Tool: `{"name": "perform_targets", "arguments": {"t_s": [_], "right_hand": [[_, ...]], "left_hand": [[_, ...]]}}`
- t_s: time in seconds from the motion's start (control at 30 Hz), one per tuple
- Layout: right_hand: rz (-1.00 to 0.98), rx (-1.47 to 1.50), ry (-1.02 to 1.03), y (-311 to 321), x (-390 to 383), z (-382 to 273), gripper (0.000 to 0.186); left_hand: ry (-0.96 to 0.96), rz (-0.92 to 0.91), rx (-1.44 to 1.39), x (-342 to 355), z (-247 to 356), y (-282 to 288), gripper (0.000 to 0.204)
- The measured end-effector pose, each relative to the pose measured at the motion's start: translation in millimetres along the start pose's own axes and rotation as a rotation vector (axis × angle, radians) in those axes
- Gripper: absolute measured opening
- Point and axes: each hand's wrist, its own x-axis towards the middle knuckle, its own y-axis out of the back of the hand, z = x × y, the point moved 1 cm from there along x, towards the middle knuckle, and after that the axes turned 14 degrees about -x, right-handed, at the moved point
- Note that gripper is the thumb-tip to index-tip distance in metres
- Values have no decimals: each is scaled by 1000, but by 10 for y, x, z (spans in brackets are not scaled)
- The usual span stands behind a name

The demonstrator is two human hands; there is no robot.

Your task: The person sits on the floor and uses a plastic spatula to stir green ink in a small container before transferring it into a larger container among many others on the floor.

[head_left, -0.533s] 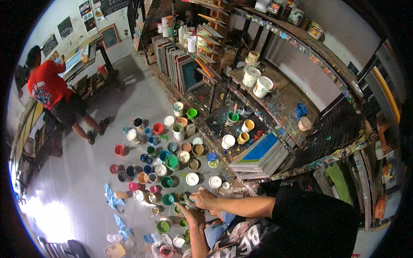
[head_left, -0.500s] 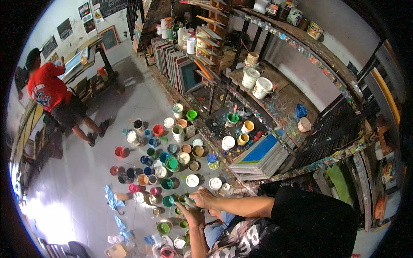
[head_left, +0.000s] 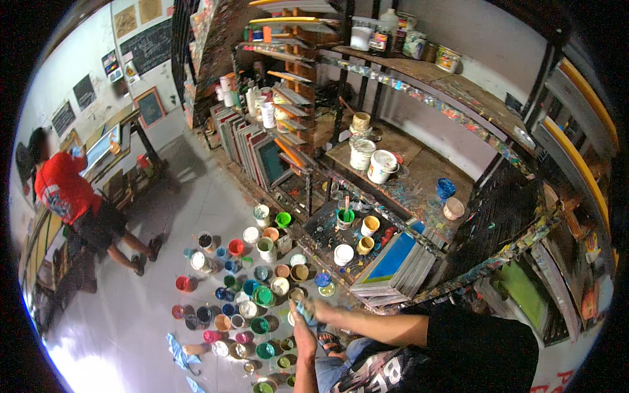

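Note:
Both of my hands meet over the paint pots, at the lower middle. My left hand (head_left: 304, 336) points upward with its fingers stretched out, its inner side turned toward the right hand. My right hand (head_left: 322, 314), smeared by motion, comes in from the right and presses a crumpled light-blue cloth (head_left: 303, 309) against the left fingers. Part of the cloth is hidden between the hands. Close by on the floor are a teal pot (head_left: 265, 350), a green pot (head_left: 260, 325) and a white-filled pot (head_left: 280, 285).
Several more open paint pots cover the floor, including a red one (head_left: 236, 247). Blue rags (head_left: 178, 350) lie at left. A low shelf (head_left: 321, 226) with pots and stacked screen frames (head_left: 393, 272) stands at right. Another person (head_left: 65, 187) works at a table far left.
My hands have shifted a little, and the light-blue cloth now shows between them. The view has tilted upward, so the shelves and wall show more. The other person's arms have moved slightly.

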Motion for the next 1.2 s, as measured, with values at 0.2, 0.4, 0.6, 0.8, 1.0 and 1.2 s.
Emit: {"name": "perform_targets", "arguments": {"t_s": [0.2,0.4,0.6,0.8,1.0,1.2], "right_hand": [[-227,-82,92,-114,-188,-10,75],[-334,-234,82,128,-678,-633,73],[-248,-555,169,293,-981,-1461,42],[365,-598,685,36,-897,-1631,43],[428,-849,610,6,-889,-1611,54],[487,-932,514,46,-869,-1389,50]], "left_hand": [[-65,136,121,134,-122,11,63],[-264,337,-328,47,10,-5,61],[58,348,-773,316,-280,586,54],[334,-71,-1040,708,-927,1174,50],[527,-18,-1271,732,-137,704,74],[635,-81,-1108,558,108,497,82]]}}
